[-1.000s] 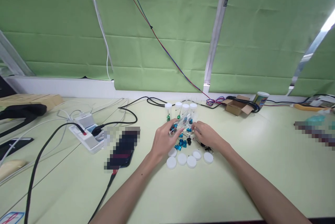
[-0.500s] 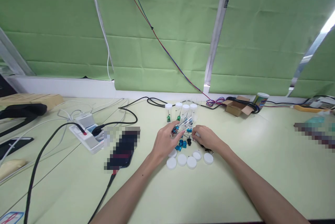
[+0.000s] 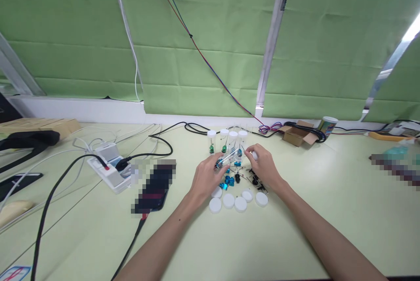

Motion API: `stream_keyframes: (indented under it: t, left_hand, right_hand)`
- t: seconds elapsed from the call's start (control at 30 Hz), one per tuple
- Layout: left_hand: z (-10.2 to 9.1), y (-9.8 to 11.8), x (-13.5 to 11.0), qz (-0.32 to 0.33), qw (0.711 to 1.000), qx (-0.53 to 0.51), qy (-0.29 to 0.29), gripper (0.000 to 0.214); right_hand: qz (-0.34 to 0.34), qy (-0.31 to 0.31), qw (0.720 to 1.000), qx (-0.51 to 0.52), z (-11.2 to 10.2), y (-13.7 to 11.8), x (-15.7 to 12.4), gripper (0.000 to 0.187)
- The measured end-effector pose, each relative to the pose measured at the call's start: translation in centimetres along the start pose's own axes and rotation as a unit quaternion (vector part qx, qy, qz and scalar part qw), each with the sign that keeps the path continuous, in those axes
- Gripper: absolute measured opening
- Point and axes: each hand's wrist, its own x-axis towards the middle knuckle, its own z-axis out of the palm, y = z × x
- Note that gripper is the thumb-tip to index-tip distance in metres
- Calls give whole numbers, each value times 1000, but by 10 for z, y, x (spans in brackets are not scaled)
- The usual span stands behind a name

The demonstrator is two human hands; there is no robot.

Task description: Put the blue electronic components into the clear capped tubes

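My left hand (image 3: 206,177) grips a clear plastic tube (image 3: 229,158), tilted with its open end up to the right and small blue parts inside. My right hand (image 3: 263,168) is closed around a small white cap (image 3: 254,155) just right of the tube's mouth. Behind them stand several capped clear tubes (image 3: 226,140) holding green and blue parts. Loose blue and black small parts (image 3: 231,179) lie between my hands. Several white round caps (image 3: 236,201) lie in a row nearer to me.
A white power strip (image 3: 110,166) with black and white cables sits at the left, a blurred dark phone (image 3: 154,187) beside it. A small cardboard box (image 3: 295,133) and a cup (image 3: 327,124) stand at the back right. A black object (image 3: 29,138) lies far left.
My right hand rose from the loose parts on the table with a white cap and came up to the tube's mouth. The left hand kept the tube tilted, nearly still.
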Motion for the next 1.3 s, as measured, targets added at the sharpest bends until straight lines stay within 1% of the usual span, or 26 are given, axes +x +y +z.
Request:
stream_keyframes:
  t: [0.1, 0.17, 0.27, 0.33, 0.43, 0.67, 0.8, 1.0, 1.07, 1.17, 1.3]
  left_hand:
    - [1, 0, -1, 6, 1000, -1, -10, 38]
    - [1, 1, -1, 17, 1000, -5, -18, 37]
    - [2, 2, -2, 36, 999, -19, -26, 36]
    - [2, 2, -2, 48, 998, -27, -28, 36]
    - [3, 3, -2, 56, 998, -32, -23, 35]
    - [3, 4, -2, 75, 996, -38, 16, 33]
    - [3, 5, -2, 70, 996, -49, 25, 33]
    - [3, 7, -1, 53, 996, -65, 38, 34]
    - [3, 7, -1, 50, 996, -69, 40, 34]
    - [3, 8, -1, 50, 995, -71, 40, 35]
    - [3, 7, -1, 57, 995, -71, 43, 35]
  right_hand:
    - [14, 44, 998, 34, -1, -4, 0, 18]
    - [43, 55, 995, 66, -1, -7, 0, 20]
    - [108, 42, 984, 132, -1, -11, 0, 25]
    - [137, 32, 974, 175, -1, -13, 0, 27]
    - [155, 27, 963, 220, 0, -17, 0, 29]
    - [194, 21, 936, 293, 1, -19, -1, 32]
    - [206, 20, 917, 340, 2, -18, 0, 32]
    - [216, 19, 878, 427, 2, -21, 0, 29]
    - [215, 16, 869, 446, 2, -21, 0, 28]
    - [210, 15, 864, 458, 2, -19, 0, 26]
    - [193, 15, 870, 454, 2, -17, -1, 24]
